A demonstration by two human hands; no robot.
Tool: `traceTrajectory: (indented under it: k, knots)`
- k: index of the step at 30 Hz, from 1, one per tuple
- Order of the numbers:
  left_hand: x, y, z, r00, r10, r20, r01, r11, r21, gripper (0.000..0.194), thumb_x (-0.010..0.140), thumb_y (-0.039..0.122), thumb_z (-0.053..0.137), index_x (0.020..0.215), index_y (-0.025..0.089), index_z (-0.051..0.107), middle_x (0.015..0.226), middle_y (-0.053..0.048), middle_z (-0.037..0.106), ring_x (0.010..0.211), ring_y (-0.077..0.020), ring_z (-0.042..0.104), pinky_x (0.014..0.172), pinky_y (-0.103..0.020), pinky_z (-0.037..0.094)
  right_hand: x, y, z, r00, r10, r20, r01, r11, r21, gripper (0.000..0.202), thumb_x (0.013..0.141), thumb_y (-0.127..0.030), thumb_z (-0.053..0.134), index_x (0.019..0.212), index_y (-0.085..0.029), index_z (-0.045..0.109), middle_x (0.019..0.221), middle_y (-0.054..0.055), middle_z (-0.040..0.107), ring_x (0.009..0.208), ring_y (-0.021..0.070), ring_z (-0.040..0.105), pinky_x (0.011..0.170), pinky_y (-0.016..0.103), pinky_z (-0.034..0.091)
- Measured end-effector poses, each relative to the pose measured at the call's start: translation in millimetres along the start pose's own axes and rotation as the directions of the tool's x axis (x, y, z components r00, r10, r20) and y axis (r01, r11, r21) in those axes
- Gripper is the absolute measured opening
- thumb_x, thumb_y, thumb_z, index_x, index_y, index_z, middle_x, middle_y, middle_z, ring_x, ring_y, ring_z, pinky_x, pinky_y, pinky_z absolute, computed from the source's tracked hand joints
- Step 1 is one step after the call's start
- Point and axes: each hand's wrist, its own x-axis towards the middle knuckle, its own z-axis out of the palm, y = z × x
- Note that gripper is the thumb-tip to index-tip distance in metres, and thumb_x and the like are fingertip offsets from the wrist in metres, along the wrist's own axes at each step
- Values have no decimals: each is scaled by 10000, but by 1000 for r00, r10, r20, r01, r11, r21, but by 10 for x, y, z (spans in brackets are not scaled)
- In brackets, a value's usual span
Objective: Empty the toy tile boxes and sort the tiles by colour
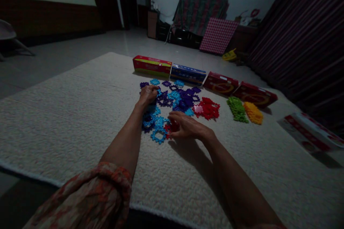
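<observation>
My left hand is closed, its fingers bent down at the left of the pile, beside light blue and purple toothed plastic pieces; what its fingertips hold is hidden. Nearer to me, my right hand curls its thumb and fingers around a red toothed piece, partly covered by the hand. A light blue square piece with an open middle lies just left of it. Dark purple pieces are heaped between and beyond my hands. Red toothed pieces form a separate heap to the right.
Green pieces and yellow pieces are stacked further right. Behind stand a red-and-yellow box, a blue box and two dark red boxes. Another box lies at the right of the pale mat.
</observation>
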Motion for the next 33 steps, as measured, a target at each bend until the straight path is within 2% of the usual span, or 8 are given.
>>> traceTrajectory:
  k: [3, 10, 13, 17, 19, 23, 29, 33]
  knots:
    - [20, -31, 15, 1000, -18, 10, 18, 1000, -6, 384, 792, 161, 544, 1077, 207, 798, 961, -25, 790, 950, -192, 703, 897, -263, 537, 16, -8, 37, 998, 68, 15, -67, 997, -44, 463, 791, -369, 775, 1177, -166, 619, 1233, 128, 607, 1148, 260, 557, 977, 370, 461]
    - [3, -25, 2, 1000, -4, 22, 4, 1000, 4, 392, 814, 152, 519, 1090, 192, 794, 991, -34, 790, 952, -195, 700, 909, -279, 540, 0, 57, 39, 994, 113, 13, -112, 992, -57, 202, 872, -170, 594, 1071, -174, 625, 1132, 94, 591, 1014, 198, 563, 899, 293, 447]
    - [-23, 10, -12, 1000, -2, 22, 2, 1000, 4, 385, 811, 150, 524, 1076, 195, 798, 978, -34, 790, 950, -194, 700, 908, -277, 540, 6, 11, 63, 991, 130, -21, -132, 987, -94, 207, 870, -162, 580, 1069, -175, 636, 1128, 100, 587, 1040, 206, 556, 916, 300, 442]
    - [-50, 48, -26, 1000, 1, 17, -1, 1000, -12, 383, 787, 155, 526, 1045, 200, 805, 935, -31, 790, 941, -198, 698, 888, -283, 548, 25, -32, 102, 986, 155, -65, -163, 974, -155, 305, 868, -197, 615, 1171, -164, 639, 1142, 120, 588, 1037, 223, 558, 918, 321, 447]
    - [-55, 53, -26, 1000, 3, 10, -3, 1000, -18, 389, 767, 159, 529, 1038, 199, 806, 919, -30, 790, 933, -202, 697, 873, -288, 552, 28, -36, 106, 984, 158, -86, -169, 975, -143, 280, 869, -197, 617, 1146, -178, 650, 1137, 112, 594, 1008, 211, 564, 902, 312, 451]
    - [-43, 29, -6, 1000, -3, 10, 3, 1000, 4, 398, 764, 176, 529, 1046, 225, 806, 942, -16, 792, 947, -200, 703, 863, -270, 549, 22, -25, 72, 981, 158, -108, -166, 984, -67, 150, 846, -156, 611, 985, -181, 661, 1068, 86, 606, 917, 176, 568, 817, 274, 449]
    - [-7, -2, 20, 999, 19, 32, -21, 998, 65, 399, 824, 176, 508, 1096, 213, 797, 1063, -24, 788, 1001, -187, 706, 922, -242, 527, 33, 112, 13, 983, 159, -93, -141, 975, 171, 206, 805, -103, 559, 976, -173, 651, 895, 24, 660, 788, 143, 575, 720, 248, 430]
    - [-2, 14, 28, 998, 41, 46, -45, 995, 84, 399, 841, 168, 506, 1120, 193, 790, 1115, -44, 780, 1035, -192, 709, 972, -246, 510, 25, 309, -16, 943, 223, -248, -133, 933, 333, 288, 840, -154, 489, 1080, -179, 645, 963, 41, 704, 824, 155, 621, 741, 266, 480]
